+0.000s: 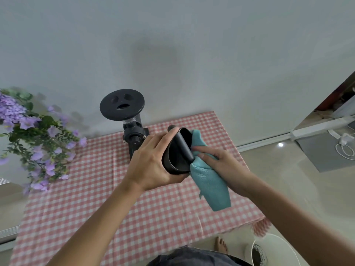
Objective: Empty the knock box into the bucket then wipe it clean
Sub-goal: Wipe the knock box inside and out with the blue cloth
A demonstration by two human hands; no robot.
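Over the checked bench [96, 208], the left hand [151, 166] clasps the tilted knock box [178, 150] while the right hand [221, 162] pinches the teal cloth [211, 185] against its rim; hard rubbing could twist it loose.

Desk [80, 217] under a pink-and-white checked cloth [153, 212], mid-frame to lower left. Black grinder [132, 135] stands at its far edge. Purple flowers [38, 143] overhang its left side. White bucket [276, 244] on the floor [288, 179], lower right.

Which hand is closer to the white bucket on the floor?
Right. The right hand wipes above the table's bucket-side edge; the left hand holds the knock box farther from the bucket.
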